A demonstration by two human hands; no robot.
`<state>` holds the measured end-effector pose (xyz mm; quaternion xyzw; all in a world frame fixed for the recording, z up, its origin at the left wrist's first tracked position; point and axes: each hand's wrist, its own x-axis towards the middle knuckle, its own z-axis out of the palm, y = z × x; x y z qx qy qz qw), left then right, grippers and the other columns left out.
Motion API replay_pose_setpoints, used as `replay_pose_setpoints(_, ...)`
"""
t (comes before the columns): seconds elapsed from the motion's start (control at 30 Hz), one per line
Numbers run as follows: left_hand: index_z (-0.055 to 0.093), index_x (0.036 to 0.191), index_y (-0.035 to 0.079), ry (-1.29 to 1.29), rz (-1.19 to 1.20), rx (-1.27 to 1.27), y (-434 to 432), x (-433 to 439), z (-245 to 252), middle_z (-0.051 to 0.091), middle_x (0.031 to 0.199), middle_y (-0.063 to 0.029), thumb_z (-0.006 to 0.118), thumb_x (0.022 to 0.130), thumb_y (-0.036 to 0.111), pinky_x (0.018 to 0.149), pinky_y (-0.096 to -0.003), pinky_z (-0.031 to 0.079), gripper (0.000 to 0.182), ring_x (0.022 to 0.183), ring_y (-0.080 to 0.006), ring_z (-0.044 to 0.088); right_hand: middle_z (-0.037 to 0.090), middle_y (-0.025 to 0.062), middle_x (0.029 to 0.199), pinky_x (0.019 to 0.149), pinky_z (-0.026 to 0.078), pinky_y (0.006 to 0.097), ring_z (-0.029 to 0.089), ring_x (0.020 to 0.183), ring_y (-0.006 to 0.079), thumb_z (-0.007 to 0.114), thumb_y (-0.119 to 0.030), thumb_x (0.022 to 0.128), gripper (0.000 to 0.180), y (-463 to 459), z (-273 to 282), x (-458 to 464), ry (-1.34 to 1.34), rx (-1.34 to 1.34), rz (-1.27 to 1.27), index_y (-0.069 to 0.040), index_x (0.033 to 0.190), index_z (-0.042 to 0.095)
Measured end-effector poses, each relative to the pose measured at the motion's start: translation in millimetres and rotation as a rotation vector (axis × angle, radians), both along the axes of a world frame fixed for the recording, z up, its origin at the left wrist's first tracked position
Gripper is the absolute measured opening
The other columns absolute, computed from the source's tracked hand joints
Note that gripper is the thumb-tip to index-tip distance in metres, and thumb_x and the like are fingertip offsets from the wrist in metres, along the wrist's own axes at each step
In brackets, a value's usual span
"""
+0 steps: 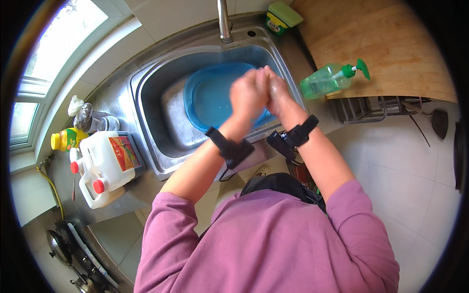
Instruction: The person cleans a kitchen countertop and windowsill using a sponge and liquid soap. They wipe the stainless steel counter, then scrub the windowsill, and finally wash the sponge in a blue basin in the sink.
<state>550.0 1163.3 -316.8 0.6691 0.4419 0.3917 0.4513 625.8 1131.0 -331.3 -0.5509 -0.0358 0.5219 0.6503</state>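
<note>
My left hand (249, 93) is pressed against my right hand (277, 88) above the right part of a blue plastic basin (210, 97). Motion blurs the left hand, whose fingers look curled. A whitish film shows on the right hand. No object is visible between the palms, and most fingertips are hidden where the hands meet. The basin sits inside a stainless steel sink (176, 121), with a few small white flecks in it. To the right of my hands, a green pump bottle (326, 81) lies or stands at the sink's edge; the wide lens makes it look tilted.
A metal faucet (224, 22) rises behind the sink. Left of it are large white jugs (106, 157) with red caps, a yellow-capped jar (69, 139) and a tied plastic bag (82, 113). A green box (282, 18) stands near the wooden counter (373, 47). A gas stove (86, 252) is lower left.
</note>
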Motion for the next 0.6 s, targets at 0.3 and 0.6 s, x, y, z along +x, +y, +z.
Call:
replay_pose_setpoints(0.3, 0.058, 0.066, 0.004, 0.1, 0.051, 0.13, 8, 2, -12, 0.059, 0.066, -0.0194, 0.054, 0.087, 0.03, 0.056, -0.0441, 0.046, 0.034, 0.062, -0.0387, 0.058, 0.058, 0.0018, 0.084, 0.068, 0.048, 0.031, 0.057, 0.075, 0.0153, 0.045, -0.033, 0.094, 0.025, 3, -10, 11, 0.166, 0.061, 0.066, -0.01, 0.088, 0.055)
replay_pose_setpoints(0.6, 0.063, 0.078, 0.001, 0.12, 0.136, 0.042, 8, 3, -12, 0.059, 0.068, -0.0208, 0.052, 0.09, 0.03, 0.057, -0.038, 0.046, 0.033, 0.06, -0.0299, 0.061, 0.06, 0.0049, 0.085, 0.071, 0.049, 0.0338, 0.06, 0.078, 0.0188, 0.045, -0.033, 0.094, 0.028, 2, -7, 12, 0.107, 0.062, 0.104, -0.007, 0.094, 0.055)
